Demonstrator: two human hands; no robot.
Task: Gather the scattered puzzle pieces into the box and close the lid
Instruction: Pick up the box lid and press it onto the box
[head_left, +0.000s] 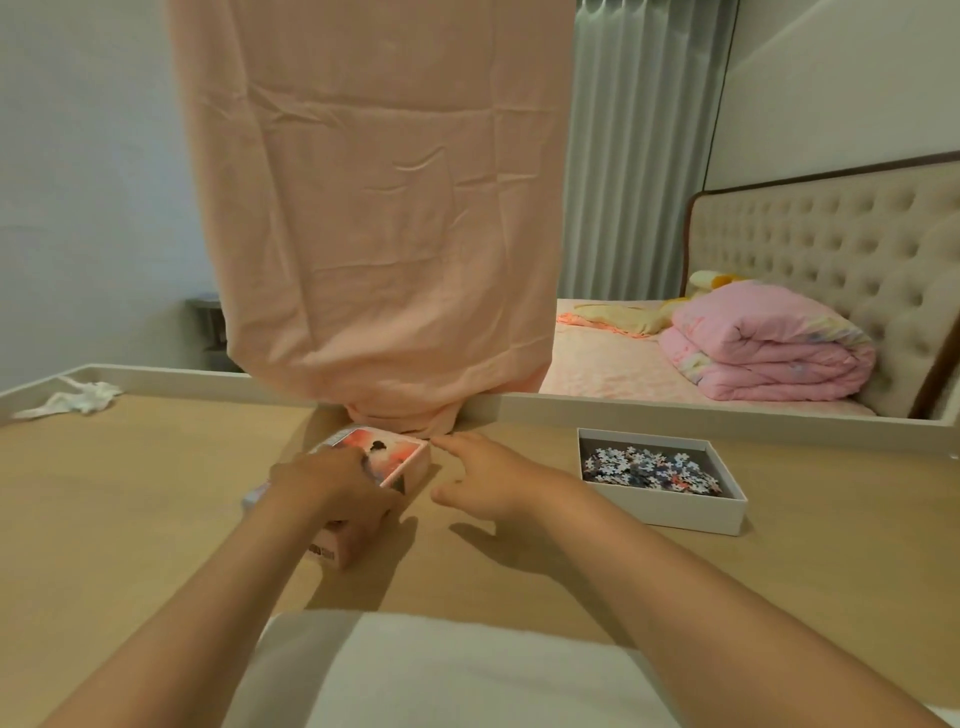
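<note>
A white box stands open on the wooden table at the right, with a heap of puzzle pieces inside it. The pink lid, printed with a picture, lies left of centre. My left hand rests on top of the lid with its fingers wrapped over the near side. My right hand hovers just right of the lid, fingers spread and empty, the forefinger reaching toward the lid's far corner. I see no loose pieces on the table.
A pink cloth hangs down onto the table's far edge behind the lid. A crumpled white tissue lies at the far left. A raised white rim borders the table; a bed stands beyond it.
</note>
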